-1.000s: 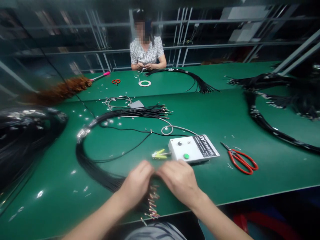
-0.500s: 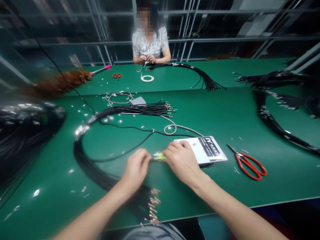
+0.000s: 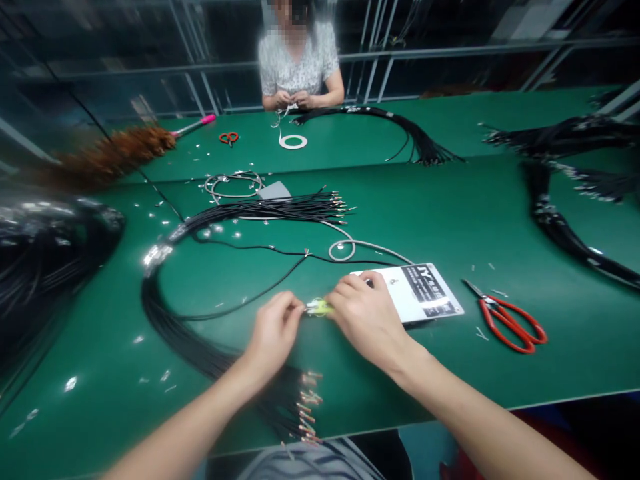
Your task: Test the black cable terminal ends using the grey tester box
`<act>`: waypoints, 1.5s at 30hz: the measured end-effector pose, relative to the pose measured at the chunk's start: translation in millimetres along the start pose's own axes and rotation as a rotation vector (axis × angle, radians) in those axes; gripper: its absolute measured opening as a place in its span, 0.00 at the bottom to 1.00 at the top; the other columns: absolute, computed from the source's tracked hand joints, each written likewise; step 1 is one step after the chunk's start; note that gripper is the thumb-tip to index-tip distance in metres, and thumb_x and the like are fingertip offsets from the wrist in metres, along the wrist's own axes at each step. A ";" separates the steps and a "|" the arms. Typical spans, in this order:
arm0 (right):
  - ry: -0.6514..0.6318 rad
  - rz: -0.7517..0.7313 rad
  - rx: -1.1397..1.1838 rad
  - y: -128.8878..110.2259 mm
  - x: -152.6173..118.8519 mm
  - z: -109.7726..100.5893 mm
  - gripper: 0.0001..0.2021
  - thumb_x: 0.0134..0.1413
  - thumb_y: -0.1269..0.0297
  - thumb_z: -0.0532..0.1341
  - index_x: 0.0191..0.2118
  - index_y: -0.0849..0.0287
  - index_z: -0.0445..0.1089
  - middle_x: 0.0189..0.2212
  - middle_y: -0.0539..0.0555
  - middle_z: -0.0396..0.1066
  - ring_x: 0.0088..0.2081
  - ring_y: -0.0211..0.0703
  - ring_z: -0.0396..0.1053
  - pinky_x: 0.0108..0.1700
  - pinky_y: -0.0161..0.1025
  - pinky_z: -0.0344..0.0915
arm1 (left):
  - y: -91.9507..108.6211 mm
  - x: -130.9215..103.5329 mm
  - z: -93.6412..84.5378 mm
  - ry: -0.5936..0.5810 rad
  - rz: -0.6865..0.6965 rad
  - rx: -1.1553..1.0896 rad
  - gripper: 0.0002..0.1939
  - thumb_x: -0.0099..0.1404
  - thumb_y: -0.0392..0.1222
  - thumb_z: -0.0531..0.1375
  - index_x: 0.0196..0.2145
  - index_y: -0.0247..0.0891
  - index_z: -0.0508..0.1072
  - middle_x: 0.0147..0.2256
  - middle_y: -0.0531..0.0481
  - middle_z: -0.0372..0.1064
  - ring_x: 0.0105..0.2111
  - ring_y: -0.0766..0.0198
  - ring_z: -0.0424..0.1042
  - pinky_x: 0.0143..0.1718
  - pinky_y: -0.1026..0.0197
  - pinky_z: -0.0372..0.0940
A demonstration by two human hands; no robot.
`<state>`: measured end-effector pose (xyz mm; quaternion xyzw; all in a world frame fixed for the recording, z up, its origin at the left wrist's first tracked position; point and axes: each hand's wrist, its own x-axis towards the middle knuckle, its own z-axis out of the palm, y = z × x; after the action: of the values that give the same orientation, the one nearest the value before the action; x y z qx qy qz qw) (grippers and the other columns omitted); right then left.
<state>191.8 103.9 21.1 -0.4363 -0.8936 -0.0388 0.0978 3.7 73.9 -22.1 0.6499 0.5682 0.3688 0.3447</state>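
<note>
My left hand (image 3: 275, 330) is closed, its thumb and fingertips pinching what looks like a thin wire end. Meeting it from the right is a small yellow-green clip (image 3: 319, 307), gripped by the closed fingers of my right hand (image 3: 363, 308). My right fingers partly hide the clip, and its jaws are too small to make out. Behind my right hand lies a white box with a JY label (image 3: 434, 291). A curved bundle of black cables (image 3: 170, 327) passes under my left forearm, its bare copper-coloured ends (image 3: 309, 407) near the table edge.
Red-handled scissors (image 3: 510, 323) lie right of the box. A grey cable (image 3: 345, 248) loops behind it. More black cable bundles (image 3: 560, 227) rest at the right and far left. Across the green table (image 3: 410, 207) a person (image 3: 300, 67) works beside a roll of white tape (image 3: 293, 141).
The view has tilted slightly, so the table's far side appears higher. Both hands stay at the clip, their fingertips a little closer together.
</note>
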 end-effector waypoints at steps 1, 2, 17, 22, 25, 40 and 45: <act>0.001 0.002 0.001 0.0 0.0 0.1 0.07 0.59 0.70 0.63 0.29 0.58 0.70 0.29 0.51 0.74 0.40 0.46 0.66 0.46 0.48 0.48 | -0.1 0.2 0.4 -0.003 -0.007 -0.009 0.09 0.69 0.38 0.54 0.30 0.38 0.70 0.29 0.51 0.69 0.30 0.63 0.69 0.32 0.63 0.62; 0.002 0.004 0.004 -0.1 0.0 0.1 0.07 0.59 0.70 0.62 0.29 0.58 0.70 0.29 0.52 0.74 0.40 0.46 0.66 0.46 0.48 0.48 | -0.2 0.4 0.7 -0.005 -0.011 -0.015 0.09 0.69 0.38 0.54 0.30 0.38 0.70 0.29 0.51 0.69 0.30 0.63 0.69 0.32 0.63 0.62; -0.025 0.027 0.010 -7.0 -0.8 -4.1 0.02 0.57 0.68 0.64 0.34 0.59 0.71 0.35 0.55 0.76 0.45 0.50 0.65 0.48 0.50 0.49 | -0.7 0.8 2.0 -0.004 0.015 0.035 0.09 0.69 0.38 0.54 0.30 0.37 0.69 0.29 0.51 0.68 0.30 0.63 0.69 0.33 0.63 0.62; 0.211 0.096 0.156 2.4 -33.1 -21.5 0.11 0.61 0.67 0.61 0.49 0.57 0.69 0.48 0.56 0.75 0.52 0.50 0.66 0.52 0.50 0.52 | -4.2 1.7 2.7 -0.019 0.020 0.029 0.09 0.69 0.39 0.54 0.31 0.38 0.70 0.29 0.51 0.70 0.30 0.62 0.69 0.33 0.62 0.62; 0.487 0.282 0.213 8.7 -71.5 -25.9 0.11 0.62 0.71 0.58 0.49 0.56 0.68 0.48 0.56 0.75 0.52 0.50 0.68 0.54 0.49 0.57 | -6.6 2.4 2.8 -0.026 0.017 0.033 0.10 0.69 0.41 0.54 0.31 0.38 0.70 0.29 0.50 0.70 0.30 0.61 0.69 0.33 0.61 0.62; 0.561 0.224 0.038 7.6 -102.1 8.4 0.14 0.57 0.76 0.62 0.46 0.52 0.68 0.45 0.50 0.79 0.48 0.49 0.73 0.58 0.53 0.52 | -10.5 3.2 -8.1 0.057 0.037 0.008 0.09 0.66 0.39 0.56 0.28 0.37 0.70 0.27 0.52 0.69 0.29 0.63 0.70 0.32 0.63 0.63; 0.567 0.244 0.131 0.3 -106.6 13.8 0.16 0.58 0.74 0.61 0.50 0.53 0.67 0.49 0.53 0.77 0.56 0.54 0.67 0.59 0.56 0.54 | -12.9 10.8 -20.1 0.126 0.028 -0.048 0.10 0.65 0.43 0.57 0.27 0.37 0.69 0.25 0.53 0.68 0.25 0.65 0.68 0.26 0.66 0.62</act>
<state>254.1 23.9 -14.6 -0.5047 -0.7725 -0.0893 0.3748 -19.2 86.8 -22.5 0.6246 0.5707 0.4273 0.3186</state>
